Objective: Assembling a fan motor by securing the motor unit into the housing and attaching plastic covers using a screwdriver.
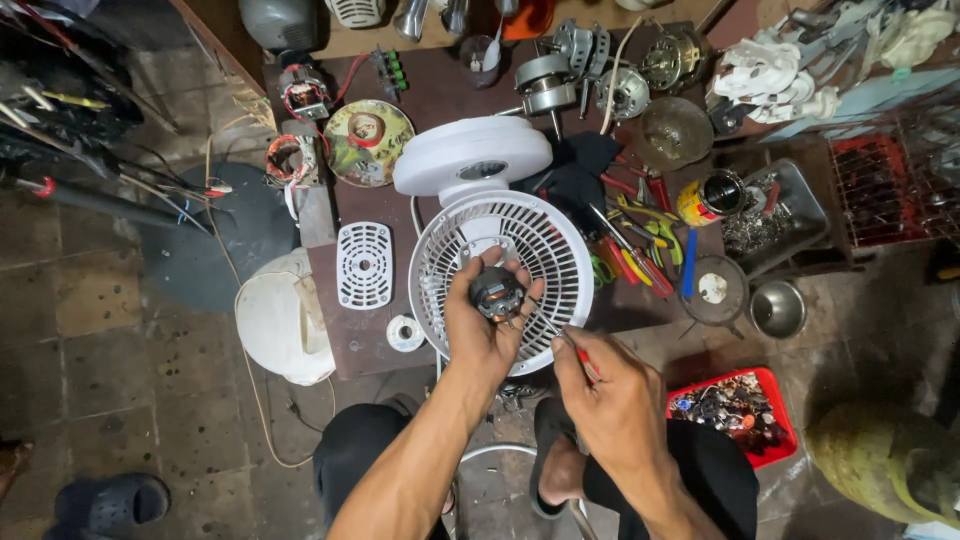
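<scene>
Left hand: the left hand [485, 325] is raised palm-up, fingers curled round a small dark fan motor [497, 292] and pressed against its sides.
Right hand: the right hand [610, 400] has thumb and forefinger pinched on a thin red-handled screwdriver [578, 358], whose tip points up toward the motor.
Where the motor is: held in the air just over the white fan grille [500, 270], near the front edge of the workbench [350, 345].
Fan parts: one round white fan base [470, 155] lies touching the far side of the grille; one white slotted rectangular cover [364, 264] lies to the grille's left; one small white roll of tape [405, 333] sits by the bench's near edge.
Containers: one red plastic tray [738, 405] on the floor to the right holds a heap of small mixed metal pieces; one grey metal tray [790, 215] holds small shiny bits, too small to tell apart; one steel bowl [777, 308] stands on the floor beside it; one yellow can [708, 198] lies tilted on the bench.
Hand tools: a loose pile of screwdrivers and pliers [640, 245] with red, yellow and blue handles lies right of the grille, too jumbled to count.
Open room: the bench is crowded to its far edge; the bare strip lies between the slotted cover and the near edge.
Floor left: one white bucket-like tub [275, 320] stands against the bench's left corner.
</scene>
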